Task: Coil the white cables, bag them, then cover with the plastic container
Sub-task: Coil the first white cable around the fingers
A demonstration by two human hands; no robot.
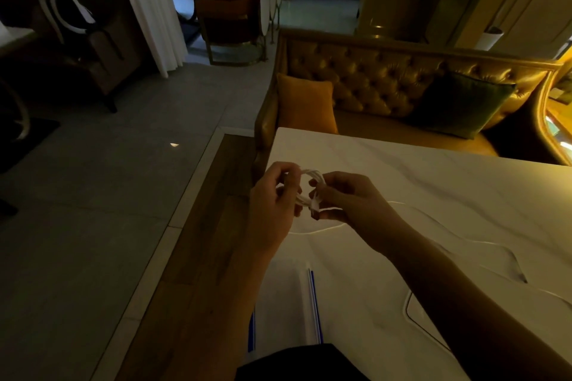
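dim room around us, a tufted gold sofa stood beyond the white desk. our left hand and right hand were both closed on a small coil of white cable, held between them above the desk's near-left corner. the cable's loose tail ran out past our right wrist across the desk. below our hands lay a clear zip bag with blue strips.

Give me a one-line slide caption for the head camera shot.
Both hands, left hand and right hand, wind a white cable into a coil above the white table.
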